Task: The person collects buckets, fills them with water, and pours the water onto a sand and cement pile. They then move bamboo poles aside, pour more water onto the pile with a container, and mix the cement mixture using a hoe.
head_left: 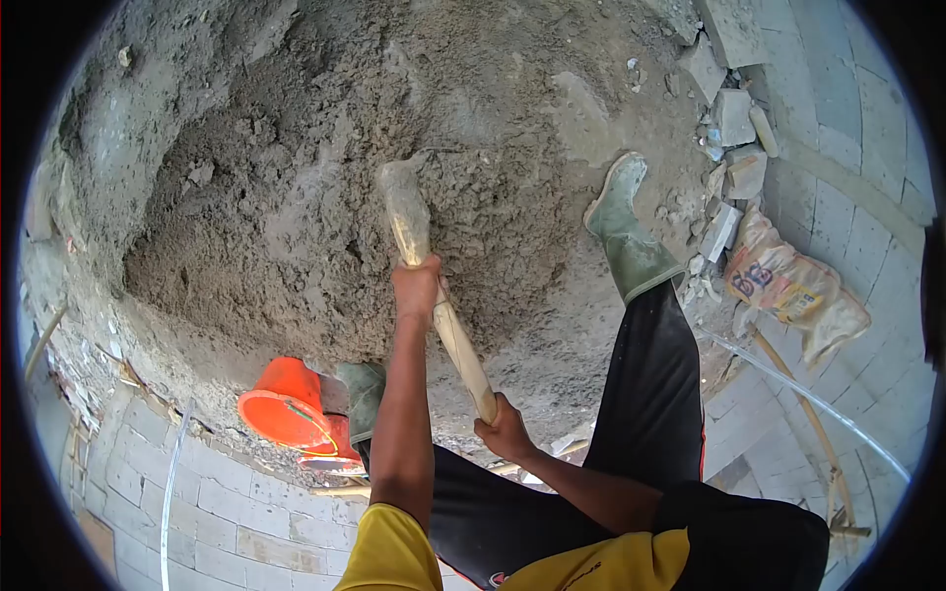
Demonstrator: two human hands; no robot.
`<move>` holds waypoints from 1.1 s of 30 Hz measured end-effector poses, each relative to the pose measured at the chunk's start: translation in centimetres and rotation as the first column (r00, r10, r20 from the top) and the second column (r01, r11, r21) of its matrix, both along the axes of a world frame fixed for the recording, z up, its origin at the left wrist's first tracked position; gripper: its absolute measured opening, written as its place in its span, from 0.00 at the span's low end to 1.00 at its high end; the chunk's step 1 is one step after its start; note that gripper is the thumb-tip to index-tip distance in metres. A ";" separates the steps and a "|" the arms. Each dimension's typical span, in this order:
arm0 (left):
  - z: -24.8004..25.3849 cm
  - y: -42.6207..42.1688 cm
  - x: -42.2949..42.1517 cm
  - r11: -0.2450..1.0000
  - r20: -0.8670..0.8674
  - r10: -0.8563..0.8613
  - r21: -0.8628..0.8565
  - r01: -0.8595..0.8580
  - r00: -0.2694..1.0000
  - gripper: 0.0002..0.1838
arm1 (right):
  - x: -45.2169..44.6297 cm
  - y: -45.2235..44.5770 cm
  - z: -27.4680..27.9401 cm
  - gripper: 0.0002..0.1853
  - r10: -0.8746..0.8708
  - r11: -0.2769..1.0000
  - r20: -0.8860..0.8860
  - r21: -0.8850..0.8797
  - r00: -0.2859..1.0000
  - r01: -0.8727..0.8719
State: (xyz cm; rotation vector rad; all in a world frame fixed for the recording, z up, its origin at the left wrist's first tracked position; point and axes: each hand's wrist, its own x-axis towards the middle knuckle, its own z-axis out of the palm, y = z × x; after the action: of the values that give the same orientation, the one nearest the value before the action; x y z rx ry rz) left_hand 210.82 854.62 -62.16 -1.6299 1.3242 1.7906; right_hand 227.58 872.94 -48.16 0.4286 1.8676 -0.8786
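A wooden-handled tool (459, 345) slants across the middle of the view, its mud-caked head end (402, 193) in a heap of wet grey mortar or sand (296, 217). Wrapped round the upper part of the handle is my left hand (416, 288). My right hand (505, 429) grips the handle's lower end. The tool's blade cannot be seen in the mix. I stand at the heap's edge in green rubber boots, one boot (631, 222) to the right and the other (363, 399) partly hidden behind my left arm.
Orange buckets (283, 404) lie by my left boot. Broken blocks (734, 118) line the heap's right edge, beside a dirty printed sack (788, 286). Grey paving (227, 502) borders the heap. A pale hose or pipe (818, 402) and a wooden stick (803, 394) lie at the right.
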 end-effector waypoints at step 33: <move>21.8 -2.7 5.5 0.758 -0.542 0.535 -0.030 -0.651 0.648 0.10 | -9.2 3.5 2.3 0.19 0.396 0.903 -0.248 -0.067 0.884 -0.424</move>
State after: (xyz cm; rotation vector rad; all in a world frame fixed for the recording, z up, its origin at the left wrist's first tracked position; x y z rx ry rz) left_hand 216.28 851.88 -40.40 -1.9682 1.3071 2.7132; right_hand 218.38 876.39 -45.89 -0.1531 1.9999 -0.7635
